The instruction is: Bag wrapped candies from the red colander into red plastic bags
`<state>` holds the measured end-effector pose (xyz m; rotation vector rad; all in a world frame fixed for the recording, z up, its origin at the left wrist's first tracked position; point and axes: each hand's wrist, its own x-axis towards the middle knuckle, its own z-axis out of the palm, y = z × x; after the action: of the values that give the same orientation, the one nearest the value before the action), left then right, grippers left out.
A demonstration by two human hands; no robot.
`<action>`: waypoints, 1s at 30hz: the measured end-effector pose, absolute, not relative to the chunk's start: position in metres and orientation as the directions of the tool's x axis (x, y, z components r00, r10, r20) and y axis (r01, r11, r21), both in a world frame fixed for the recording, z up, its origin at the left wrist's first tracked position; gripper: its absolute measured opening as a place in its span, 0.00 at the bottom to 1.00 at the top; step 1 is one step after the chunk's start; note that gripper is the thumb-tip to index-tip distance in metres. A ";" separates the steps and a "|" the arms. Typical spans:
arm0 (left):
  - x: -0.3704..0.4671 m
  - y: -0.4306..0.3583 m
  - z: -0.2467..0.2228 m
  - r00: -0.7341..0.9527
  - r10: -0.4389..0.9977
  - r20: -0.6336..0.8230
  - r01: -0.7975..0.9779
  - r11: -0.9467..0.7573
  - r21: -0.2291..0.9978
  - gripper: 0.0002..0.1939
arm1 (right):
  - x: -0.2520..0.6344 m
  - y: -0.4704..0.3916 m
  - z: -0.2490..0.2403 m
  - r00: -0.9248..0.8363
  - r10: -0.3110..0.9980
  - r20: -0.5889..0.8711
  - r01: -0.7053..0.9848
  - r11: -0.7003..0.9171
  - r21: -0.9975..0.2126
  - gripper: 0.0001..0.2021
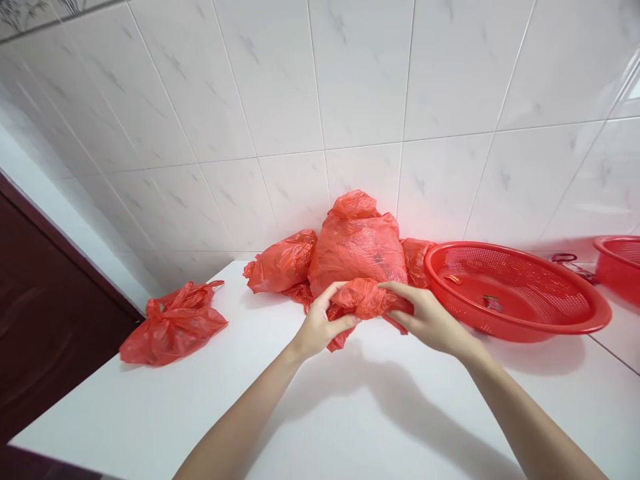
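A crumpled red plastic bag (364, 300) is gripped from both sides above the white tabletop. My left hand (323, 321) pinches its left part between thumb and fingers. On the opposite side, my right hand (427, 319) has its thumb and fingers closed on the bag. What the bag contains, if anything, cannot be made out. Right behind the hands stands a large, full red plastic bag (357, 250), leaning by the tiled wall. A smaller red bag (283, 263) lies against its left side, and part of another red bag (416, 260) shows at its right.
A knotted red bag (174, 327) lies near the table's left edge. To the right sits a red perforated basket (520, 327) with small wrapped items inside. Part of a second red basket (623, 267) shows at the far right. White tiles (360, 87) rise behind the table.
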<state>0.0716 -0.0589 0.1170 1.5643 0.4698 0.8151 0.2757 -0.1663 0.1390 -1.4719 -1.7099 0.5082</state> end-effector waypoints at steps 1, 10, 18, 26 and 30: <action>0.071 -0.058 0.117 0.644 0.734 0.216 -0.176 -0.133 0.975 0.25 | 0.280 -0.167 0.142 0.035 0.953 0.301 0.588 0.224 -0.777 0.21; 0.059 -0.040 0.124 0.482 0.872 0.080 -0.365 0.117 0.924 0.21 | 0.316 -0.182 0.166 0.149 0.963 0.226 0.432 0.143 -0.890 0.24; 0.059 -0.032 0.118 0.262 0.954 0.148 -0.582 0.034 0.812 0.20 | 0.325 -0.190 0.172 0.091 0.984 0.156 0.524 0.086 -0.847 0.25; 0.073 -0.039 0.127 0.253 0.954 0.160 -0.550 0.006 0.835 0.22 | 0.328 -0.186 0.156 0.145 0.988 -0.048 0.606 -0.126 -0.785 0.35; 0.084 -0.043 0.126 0.339 0.907 0.251 -0.483 -0.061 0.873 0.22 | 0.308 -0.171 0.147 0.028 1.000 0.007 0.378 -0.004 -0.926 0.30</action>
<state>0.0841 -0.0431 0.1264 1.1256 0.4848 1.2123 0.3084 -0.1713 0.1468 -1.5006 -1.4668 0.9770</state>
